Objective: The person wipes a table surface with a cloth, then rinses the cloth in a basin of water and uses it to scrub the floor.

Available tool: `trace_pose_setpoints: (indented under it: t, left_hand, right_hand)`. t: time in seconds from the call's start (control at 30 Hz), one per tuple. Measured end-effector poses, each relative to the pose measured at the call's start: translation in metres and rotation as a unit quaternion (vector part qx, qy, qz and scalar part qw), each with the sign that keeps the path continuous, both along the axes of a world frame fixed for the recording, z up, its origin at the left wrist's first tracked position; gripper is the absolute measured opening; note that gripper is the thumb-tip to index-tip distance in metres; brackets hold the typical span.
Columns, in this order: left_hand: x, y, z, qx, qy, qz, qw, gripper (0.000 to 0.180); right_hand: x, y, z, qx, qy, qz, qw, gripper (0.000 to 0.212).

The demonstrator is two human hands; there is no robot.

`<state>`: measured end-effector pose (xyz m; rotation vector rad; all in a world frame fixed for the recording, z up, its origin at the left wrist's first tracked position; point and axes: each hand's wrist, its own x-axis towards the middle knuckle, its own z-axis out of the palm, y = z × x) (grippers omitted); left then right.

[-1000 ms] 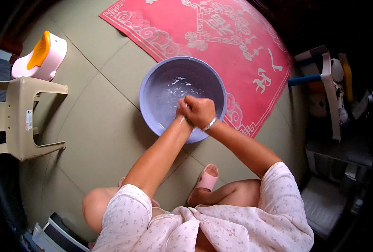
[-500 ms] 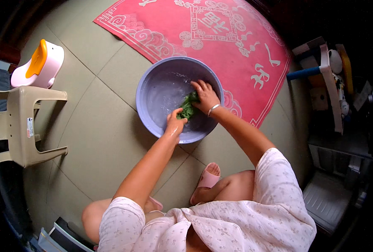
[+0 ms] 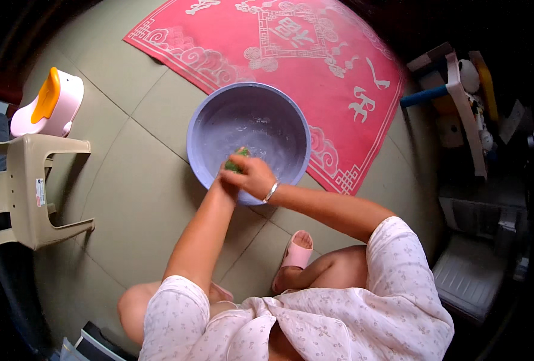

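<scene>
A round lilac plastic basin [image 3: 204, 120] with water in it stands on the tiled floor, partly on a red mat. Over its near rim both my hands are closed together around a small bunch of green leafy vegetable [image 3: 238, 160]. My right hand [image 3: 256, 176], with a silver bangle on the wrist, lies on top and covers most of the greens. My left hand [image 3: 226, 182] presses in from below, largely hidden under the right one.
A red patterned mat [image 3: 315, 54] lies behind the basin. A beige plastic stool [image 3: 29, 186] and a pink and orange potty [image 3: 49, 107] stand at the left. Cluttered shelves and a blue-handled tool [image 3: 423, 96] are at the right. My pink slipper [image 3: 296, 253] rests on the floor.
My hands, spread apart over the water with the greens stretched between them half a second ago, have come together at the near rim, bunching the greens into a tight clump.
</scene>
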<state>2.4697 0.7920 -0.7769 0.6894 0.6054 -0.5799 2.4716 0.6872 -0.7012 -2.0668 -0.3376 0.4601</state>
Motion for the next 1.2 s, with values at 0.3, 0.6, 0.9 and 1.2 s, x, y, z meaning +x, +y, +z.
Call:
trace_pose_setpoints:
  t: [0.3,0.6,0.9,1.2]
  left_hand:
    - [0.004,-0.042,0.008,-0.256,0.050,0.136,0.956,0.027]
    - [0.003,-0.040,0.006,0.119,0.080,0.157,0.977,0.032]
    - [-0.003,-0.015,-0.018,0.545,-0.140,-0.110,0.819,0.070]
    - [0.003,-0.021,0.007,0.451,-0.387,-0.137,0.793,0.094]
  right_hand:
    - [0.033,-0.007,-0.014,-0.140,-0.248,0.011,0.959,0.037]
    - [0.082,-0.069,-0.061,-0.299,-0.126,-0.034,0.945,0.039]
    - [0.062,-0.085,-0.110,-0.350,-0.136,0.143,0.916,0.051]
    - [0.066,-0.047,-0.023,-0.071,0.007,0.026,0.997,0.027]
